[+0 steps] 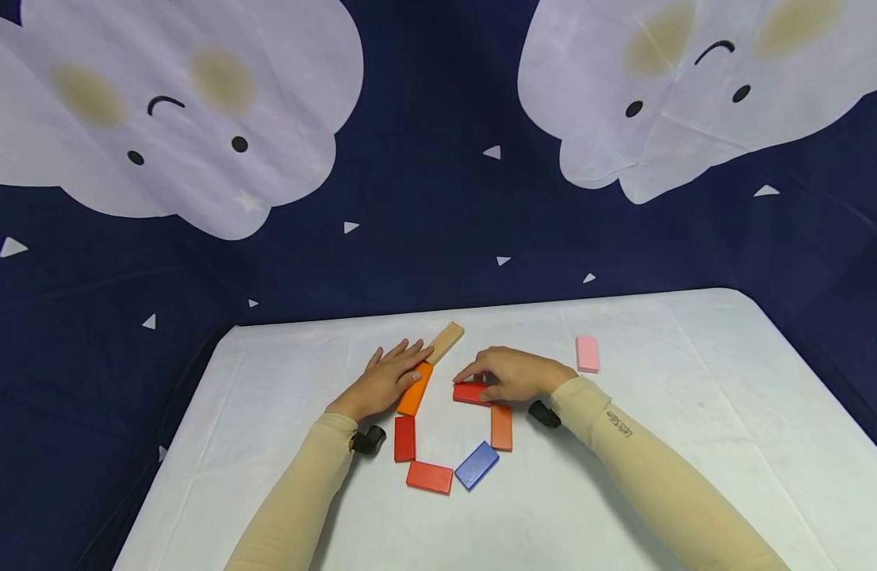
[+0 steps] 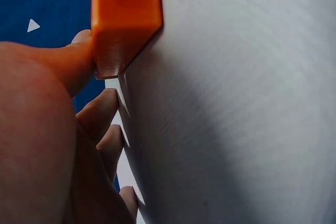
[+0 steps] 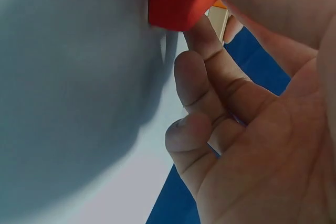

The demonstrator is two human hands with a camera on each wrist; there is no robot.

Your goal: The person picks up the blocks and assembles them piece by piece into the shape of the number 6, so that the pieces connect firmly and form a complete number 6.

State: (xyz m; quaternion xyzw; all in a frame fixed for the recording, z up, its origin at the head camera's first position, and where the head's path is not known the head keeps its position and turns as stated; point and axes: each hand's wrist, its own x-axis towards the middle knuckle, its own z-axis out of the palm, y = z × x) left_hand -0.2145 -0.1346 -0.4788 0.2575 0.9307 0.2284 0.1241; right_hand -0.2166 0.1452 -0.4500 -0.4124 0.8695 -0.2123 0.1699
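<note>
My left hand lies with its fingers spread and fairly straight. Its thumb touches an orange block, which also shows in the left wrist view. The index fingertip reaches the near end of a bare wooden block. Across from it, my right hand pinches a red block between thumb and fingers. That red block fills the top of the right wrist view, other fingers curling loosely below. Its right end meets the top of an orange-red block.
Below the left hand lie a red block and another red block. A blue block sits slantwise, continuing the rough ring of blocks. A pink block stands apart at the right. All rest on a white-covered table against a dark cloud-print cloth.
</note>
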